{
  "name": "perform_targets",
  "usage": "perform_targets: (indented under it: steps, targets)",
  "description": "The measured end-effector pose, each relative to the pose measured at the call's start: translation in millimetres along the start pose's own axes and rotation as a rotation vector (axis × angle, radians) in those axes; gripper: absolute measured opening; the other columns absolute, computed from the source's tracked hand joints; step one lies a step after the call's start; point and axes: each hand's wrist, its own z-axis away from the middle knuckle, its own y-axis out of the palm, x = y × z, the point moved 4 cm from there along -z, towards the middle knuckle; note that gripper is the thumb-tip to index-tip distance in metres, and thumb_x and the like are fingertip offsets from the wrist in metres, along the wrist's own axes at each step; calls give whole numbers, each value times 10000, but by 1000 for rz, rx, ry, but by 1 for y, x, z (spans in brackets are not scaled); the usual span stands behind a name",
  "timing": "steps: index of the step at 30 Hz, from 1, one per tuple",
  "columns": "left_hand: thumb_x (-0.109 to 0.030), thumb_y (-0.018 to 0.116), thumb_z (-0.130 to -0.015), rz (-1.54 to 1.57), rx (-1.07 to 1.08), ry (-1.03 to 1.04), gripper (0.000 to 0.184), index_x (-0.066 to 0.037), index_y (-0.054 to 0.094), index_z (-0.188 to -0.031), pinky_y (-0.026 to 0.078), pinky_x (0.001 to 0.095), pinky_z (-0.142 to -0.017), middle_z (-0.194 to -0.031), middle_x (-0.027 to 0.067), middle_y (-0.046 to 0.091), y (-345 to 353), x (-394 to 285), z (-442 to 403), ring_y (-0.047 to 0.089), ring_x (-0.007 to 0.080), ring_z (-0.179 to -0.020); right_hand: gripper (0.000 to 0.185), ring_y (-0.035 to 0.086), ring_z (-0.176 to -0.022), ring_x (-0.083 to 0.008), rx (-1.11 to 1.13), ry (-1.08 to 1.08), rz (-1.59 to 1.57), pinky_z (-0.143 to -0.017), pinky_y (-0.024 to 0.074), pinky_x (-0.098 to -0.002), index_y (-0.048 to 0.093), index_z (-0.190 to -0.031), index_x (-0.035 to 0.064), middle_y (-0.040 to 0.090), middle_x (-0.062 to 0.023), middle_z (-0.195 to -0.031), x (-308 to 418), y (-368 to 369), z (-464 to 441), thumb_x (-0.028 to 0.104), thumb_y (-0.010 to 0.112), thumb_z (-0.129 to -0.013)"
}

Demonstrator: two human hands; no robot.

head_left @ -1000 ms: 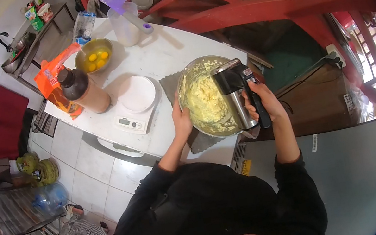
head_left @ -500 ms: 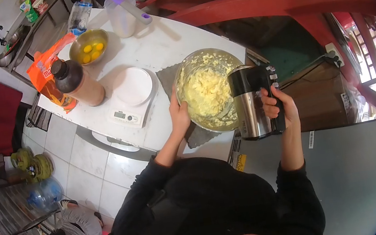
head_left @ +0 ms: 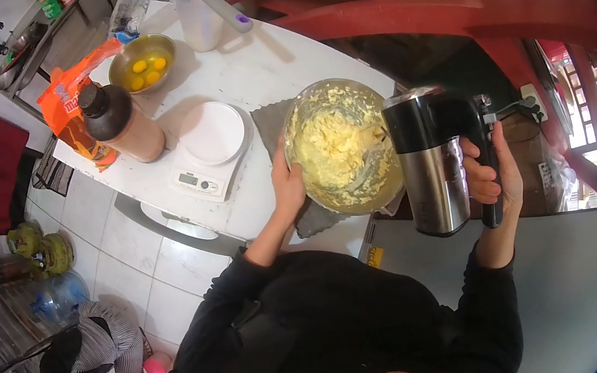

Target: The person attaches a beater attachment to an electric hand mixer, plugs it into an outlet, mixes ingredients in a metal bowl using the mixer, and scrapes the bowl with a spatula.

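A metal bowl (head_left: pixel 390 190) holding a pale yellow creamy mixture (head_left: pixel 333 152) stands on a grey cloth (head_left: pixel 272 122) on the white table. My left hand (head_left: pixel 289 188) grips its left rim, the fingers partly hidden by the bowl. My right hand (head_left: pixel 494 176) is closed round the handle of a black and silver hand mixer (head_left: pixel 431 167), held at the bowl's right edge. Part of a beater shows over the mixture. Left of the bowl is a white kitchen scale (head_left: pixel 202 184) with a round plate.
Egg yolks lie in a small metal bowl (head_left: pixel 169 45). Near it are a brown bottle (head_left: pixel 123 124), an orange packet (head_left: pixel 63 106) and a jug (head_left: pixel 201 23) with a purple spatula. Red bars (head_left: pixel 396 13) cross behind the table. A person (head_left: pixel 99 347) is low down at lower left.
The mixer and my right hand have moved right, from over the bowl to its right edge. My left hand still holds the rim. The person at lower left has changed posture.
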Motion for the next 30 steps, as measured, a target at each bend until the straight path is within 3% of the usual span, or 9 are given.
perform_targets:
  steps: [6,14,25,28,30]
  targets:
    - [29,339,-745,41,-3,14,544,21,293,-1287,254,306,-988,-1271,178,380,1,-15,0,352,251,-1192,459,304,-331,-34,-79,100,-114,-282,264,-165,411,-833,84,360,29,-514,0,-13,-41,529,308,-869]
    - [23,353,-751,4,7,-36,543,5,293,-1291,244,319,-995,-1280,183,362,0,-1,2,337,270,-1202,447,311,-318,-48,-133,98,-4,-286,263,-176,416,-790,107,344,45,-484,-29,-20,-65,545,348,-852]
    - [-4,383,-773,-5,37,-14,553,14,242,-1308,221,324,-1006,-1305,193,309,1,2,3,292,283,-1228,465,281,-340,-56,-96,153,-15,-313,236,-194,442,-781,87,339,49,-497,-38,-14,-117,544,380,-842]
    - [-87,429,-820,-163,46,50,546,7,220,-1316,210,347,-1009,-1298,205,295,-4,-16,3,288,319,-1218,470,279,-339,-57,-52,145,-7,-314,232,-194,447,-781,88,337,48,-495,-38,-19,-111,551,385,-837]
    - [-136,443,-837,-388,-88,184,552,5,209,-1318,208,362,-1007,-1295,210,286,-13,-50,5,295,328,-1206,471,280,-338,-58,-36,138,15,-314,229,-194,451,-783,90,335,47,-493,-42,-23,-102,554,387,-834]
